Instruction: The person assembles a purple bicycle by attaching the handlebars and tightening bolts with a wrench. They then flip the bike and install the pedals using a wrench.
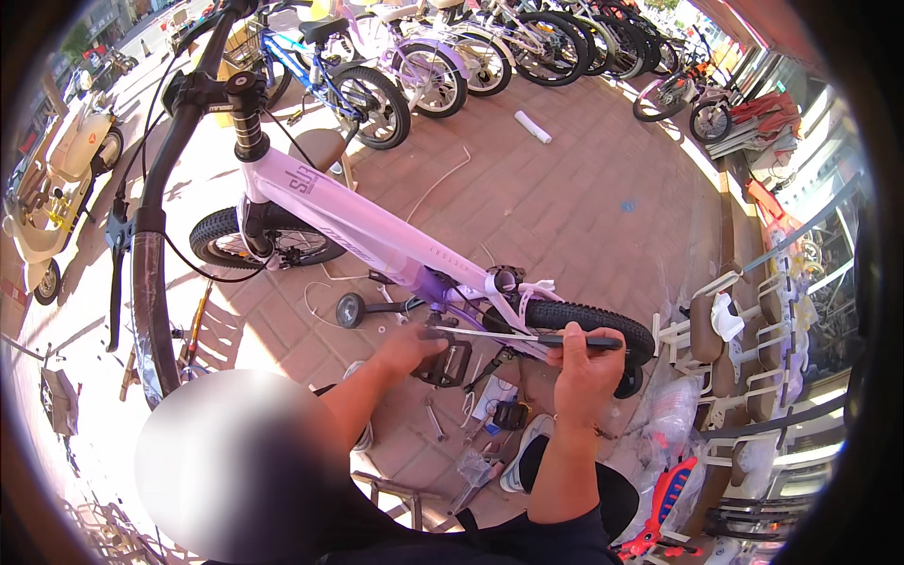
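Note:
A pink and purple bicycle [353, 229] stands across the view, handlebar at the left, rear wheel [603, 320] at the right. My right hand [584, 372] is closed round the black handle of a long screwdriver [494, 334]. Its thin metal shaft points left along the frame toward the crank. There, beside the black pedal [452, 364], my left hand [410, 350] has its fingers curled in close to the shaft's tip. What those fingers grip is hidden. A small training wheel [350, 310] on the ground lies beyond the left hand.
Several parked bicycles [433, 75] line the far side; a beige scooter [61, 179] is at the left. A wrench [434, 420] and a loose pedal [511, 415] lie on the paving. Brown seats [706, 330] and plastic wrap stand at the right. A blurred round patch hides the lower left.

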